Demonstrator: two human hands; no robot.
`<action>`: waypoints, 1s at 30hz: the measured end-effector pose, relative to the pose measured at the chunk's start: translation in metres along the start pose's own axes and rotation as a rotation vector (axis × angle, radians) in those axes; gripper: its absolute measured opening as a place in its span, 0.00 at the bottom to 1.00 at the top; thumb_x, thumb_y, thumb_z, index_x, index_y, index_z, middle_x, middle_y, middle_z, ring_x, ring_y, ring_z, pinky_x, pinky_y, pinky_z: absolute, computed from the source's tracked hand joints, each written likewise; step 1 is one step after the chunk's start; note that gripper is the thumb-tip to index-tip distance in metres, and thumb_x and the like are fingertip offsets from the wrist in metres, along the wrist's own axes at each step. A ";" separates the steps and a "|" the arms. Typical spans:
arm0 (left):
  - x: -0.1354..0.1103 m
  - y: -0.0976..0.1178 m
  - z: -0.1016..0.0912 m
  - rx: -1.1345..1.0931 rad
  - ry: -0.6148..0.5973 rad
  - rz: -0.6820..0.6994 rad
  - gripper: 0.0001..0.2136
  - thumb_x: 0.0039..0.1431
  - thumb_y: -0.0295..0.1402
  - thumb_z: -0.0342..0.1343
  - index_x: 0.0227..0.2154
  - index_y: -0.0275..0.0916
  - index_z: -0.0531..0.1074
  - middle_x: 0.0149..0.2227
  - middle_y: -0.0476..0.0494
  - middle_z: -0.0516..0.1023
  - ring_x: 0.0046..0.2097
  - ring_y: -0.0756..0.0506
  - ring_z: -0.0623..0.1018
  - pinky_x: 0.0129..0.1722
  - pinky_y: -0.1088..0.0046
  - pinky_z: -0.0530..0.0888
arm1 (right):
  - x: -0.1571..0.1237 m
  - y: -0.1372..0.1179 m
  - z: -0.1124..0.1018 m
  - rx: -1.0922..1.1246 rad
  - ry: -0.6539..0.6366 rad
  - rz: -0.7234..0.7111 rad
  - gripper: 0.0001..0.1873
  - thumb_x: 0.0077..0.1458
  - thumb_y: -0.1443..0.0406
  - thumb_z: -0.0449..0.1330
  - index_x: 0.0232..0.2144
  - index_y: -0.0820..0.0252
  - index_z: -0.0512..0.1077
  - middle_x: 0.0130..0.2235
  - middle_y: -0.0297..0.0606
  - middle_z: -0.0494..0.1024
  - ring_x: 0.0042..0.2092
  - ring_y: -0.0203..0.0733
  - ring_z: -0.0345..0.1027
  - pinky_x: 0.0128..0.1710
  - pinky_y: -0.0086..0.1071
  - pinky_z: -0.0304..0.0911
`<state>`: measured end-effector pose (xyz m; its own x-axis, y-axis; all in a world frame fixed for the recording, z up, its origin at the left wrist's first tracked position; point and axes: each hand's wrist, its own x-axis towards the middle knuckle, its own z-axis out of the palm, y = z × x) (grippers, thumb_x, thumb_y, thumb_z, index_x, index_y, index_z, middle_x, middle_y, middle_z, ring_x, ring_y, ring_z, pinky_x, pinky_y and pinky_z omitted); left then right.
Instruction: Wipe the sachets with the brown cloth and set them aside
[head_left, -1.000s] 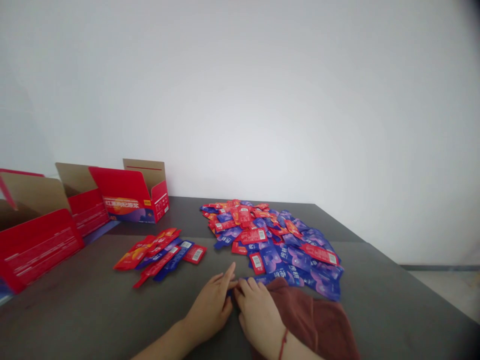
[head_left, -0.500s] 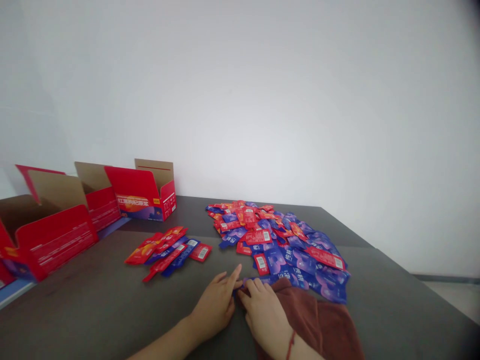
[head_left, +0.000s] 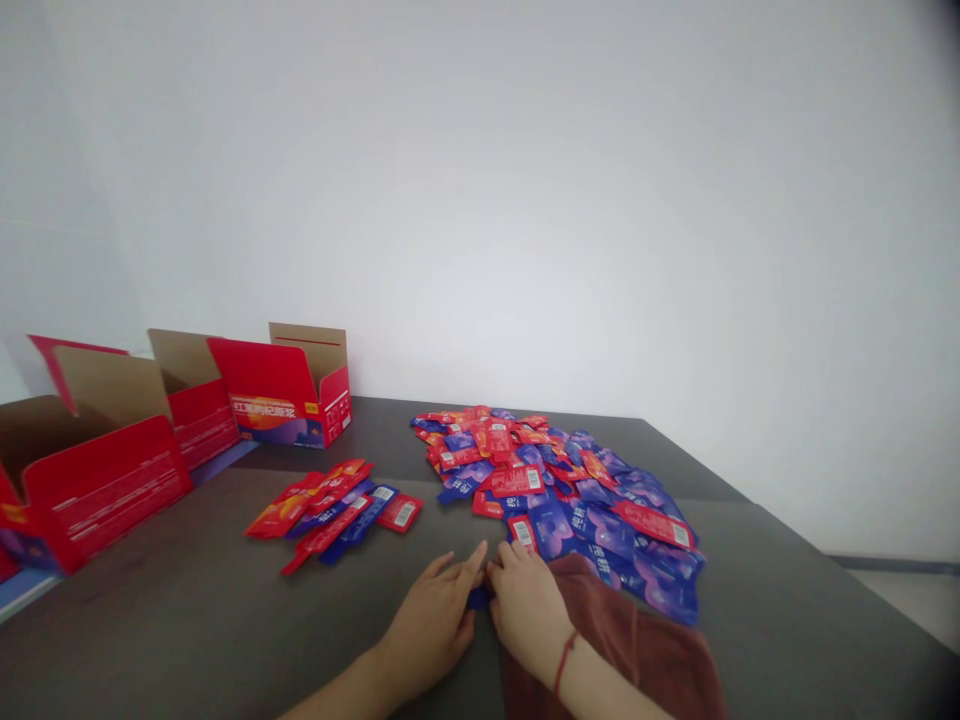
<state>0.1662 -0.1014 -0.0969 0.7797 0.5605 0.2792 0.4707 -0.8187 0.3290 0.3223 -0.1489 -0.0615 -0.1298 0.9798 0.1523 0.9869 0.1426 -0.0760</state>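
Note:
A blue sachet (head_left: 478, 598) shows as a small patch between my two hands, most of it covered by fingers. My left hand (head_left: 433, 622) closes on its left side, the index finger stretched forward. On the other side, my right hand (head_left: 529, 608) has its fingers curled down onto the same sachet. A brown cloth (head_left: 630, 640) lies beside and partly under my right hand and wrist. Just beyond the hands spreads a heap of red and blue sachets (head_left: 555, 520). To the left of my left hand lies a smaller group of red and blue sachets (head_left: 337, 520).
Along the left side stand open red cardboard boxes, with one box (head_left: 277, 395) at the back and another box (head_left: 112, 490) nearer me. All this rests on a dark grey table (head_left: 187, 610). A white wall (head_left: 480, 200) rises behind it.
My right hand has shifted slightly left and its fingers have drawn in toward my left hand. More of the blue sachet shows between them. The view has tilted a little; both groups of sachets stay put.

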 end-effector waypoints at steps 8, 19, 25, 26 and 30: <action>-0.002 0.000 0.002 0.006 0.023 0.006 0.39 0.50 0.21 0.48 0.65 0.43 0.42 0.53 0.44 0.74 0.55 0.44 0.71 0.61 0.55 0.57 | -0.039 0.057 0.013 -0.107 0.112 0.230 0.19 0.52 0.75 0.51 0.43 0.62 0.74 0.43 0.47 0.74 0.45 0.50 0.65 0.46 0.40 0.58; 0.006 0.001 0.003 0.151 -0.028 0.061 0.27 0.58 0.21 0.47 0.62 0.37 0.54 0.50 0.38 0.76 0.50 0.43 0.75 0.58 0.58 0.62 | -0.062 0.029 0.005 0.114 -0.029 -0.032 0.29 0.45 0.75 0.51 0.50 0.55 0.72 0.49 0.40 0.72 0.49 0.48 0.64 0.50 0.37 0.59; 0.004 0.001 -0.002 0.013 -0.008 0.068 0.23 0.60 0.21 0.45 0.59 0.40 0.59 0.44 0.43 0.79 0.47 0.44 0.76 0.57 0.60 0.62 | -0.067 0.053 -0.008 0.178 0.105 0.097 0.26 0.50 0.75 0.48 0.50 0.57 0.71 0.47 0.41 0.72 0.47 0.45 0.66 0.50 0.37 0.59; 0.005 0.001 -0.004 -0.086 0.015 0.032 0.21 0.61 0.23 0.46 0.57 0.41 0.61 0.43 0.45 0.80 0.47 0.44 0.76 0.56 0.61 0.63 | -0.068 0.057 -0.010 0.162 0.142 0.119 0.25 0.52 0.75 0.47 0.49 0.58 0.71 0.47 0.42 0.72 0.48 0.45 0.66 0.51 0.37 0.59; 0.014 -0.005 -0.004 -0.507 0.086 -0.218 0.16 0.60 0.30 0.49 0.51 0.41 0.66 0.31 0.52 0.78 0.37 0.45 0.77 0.41 0.70 0.70 | -0.066 0.063 -0.017 0.089 0.319 0.102 0.22 0.54 0.73 0.48 0.49 0.58 0.70 0.48 0.43 0.72 0.49 0.47 0.65 0.51 0.40 0.60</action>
<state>0.1727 -0.0891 -0.0907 0.6397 0.7359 0.2217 0.3436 -0.5319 0.7740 0.3943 -0.2071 -0.0594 0.0196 0.8984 0.4387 0.9792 0.0714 -0.1900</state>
